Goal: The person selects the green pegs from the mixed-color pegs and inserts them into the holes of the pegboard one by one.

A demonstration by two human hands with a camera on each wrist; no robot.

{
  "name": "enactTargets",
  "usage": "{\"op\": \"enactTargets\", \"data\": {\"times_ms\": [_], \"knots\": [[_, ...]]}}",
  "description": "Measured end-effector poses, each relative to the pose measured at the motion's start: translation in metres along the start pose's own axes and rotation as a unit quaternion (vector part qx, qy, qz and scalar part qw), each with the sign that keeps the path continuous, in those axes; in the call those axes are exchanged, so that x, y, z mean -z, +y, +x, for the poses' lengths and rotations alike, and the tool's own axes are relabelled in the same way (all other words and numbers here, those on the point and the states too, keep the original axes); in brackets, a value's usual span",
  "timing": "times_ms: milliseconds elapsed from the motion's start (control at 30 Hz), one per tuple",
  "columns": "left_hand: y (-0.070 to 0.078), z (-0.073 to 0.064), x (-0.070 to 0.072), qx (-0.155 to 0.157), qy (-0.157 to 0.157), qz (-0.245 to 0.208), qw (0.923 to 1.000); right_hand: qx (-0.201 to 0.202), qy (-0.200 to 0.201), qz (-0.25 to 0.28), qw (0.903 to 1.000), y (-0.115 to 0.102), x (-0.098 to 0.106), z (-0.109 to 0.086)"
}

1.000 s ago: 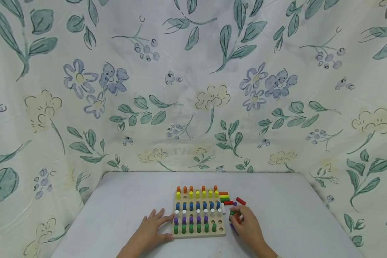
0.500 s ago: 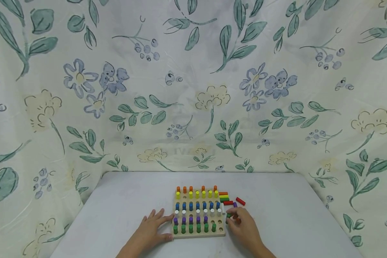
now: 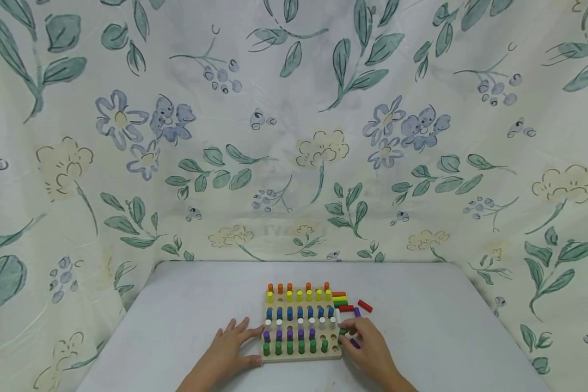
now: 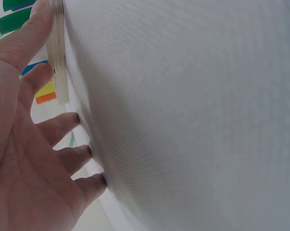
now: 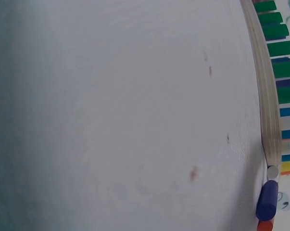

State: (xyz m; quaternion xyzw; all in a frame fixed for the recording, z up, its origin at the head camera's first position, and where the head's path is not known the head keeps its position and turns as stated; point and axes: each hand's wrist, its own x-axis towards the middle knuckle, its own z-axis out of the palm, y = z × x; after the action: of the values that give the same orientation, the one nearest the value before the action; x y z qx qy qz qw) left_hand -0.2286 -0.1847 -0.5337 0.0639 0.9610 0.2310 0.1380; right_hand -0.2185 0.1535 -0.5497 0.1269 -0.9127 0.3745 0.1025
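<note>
A wooden pegboard point(image 3: 304, 357) holds upright rows of orange, yellow, blue, white, purple and green pegs. My left hand point(image 3: 230, 345) lies at its left side, fingers spread, with thumb and index finger at the board's edge; in the left wrist view the other fingertips point(image 4: 97, 184) press on the table. My right hand point(image 3: 372, 348) pinches a green peg point(image 3: 343, 331) between thumb and index finger at the board's right edge. The front row of green pegs point(image 3: 301, 347) has a bare hole at its right end. Part of the held peg is hidden by the fingers.
Loose pegs lie right of the board: a purple peg point(image 3: 355, 343) by the right hand, another purple peg point(image 3: 357, 312), a white peg point(image 3: 337, 316), and two red pegs point(image 3: 365, 306). Orange point(image 3: 339, 294), yellow and green ones lie behind. A floral curtain point(image 3: 294, 163) hangs behind the white table point(image 3: 186, 294).
My right hand has moved left with the green peg, from among the loose pegs to the board's right edge. The left hand has stayed in place.
</note>
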Motion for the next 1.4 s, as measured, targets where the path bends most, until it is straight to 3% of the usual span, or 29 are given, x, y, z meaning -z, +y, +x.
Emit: {"op": "enactTargets", "data": {"times_ms": [867, 1100, 1400], "knots": [[0.0002, 0.0007, -0.0003, 0.005, 0.000, 0.002, 1.0000, 0.052, -0.070, 0.001, 0.9962, 0.0018, 0.0010, 0.0016], [-0.0009, 0.0010, -0.0012, 0.000, 0.003, 0.006, 1.0000, 0.072, -0.065, -0.019, 0.9951, 0.0016, 0.0015, 0.0008], [-0.0019, 0.0001, -0.0014, -0.002, 0.006, 0.002, 1.0000, 0.055, -0.097, -0.036, 0.9931, 0.0020, 0.0006, 0.0021]]}}
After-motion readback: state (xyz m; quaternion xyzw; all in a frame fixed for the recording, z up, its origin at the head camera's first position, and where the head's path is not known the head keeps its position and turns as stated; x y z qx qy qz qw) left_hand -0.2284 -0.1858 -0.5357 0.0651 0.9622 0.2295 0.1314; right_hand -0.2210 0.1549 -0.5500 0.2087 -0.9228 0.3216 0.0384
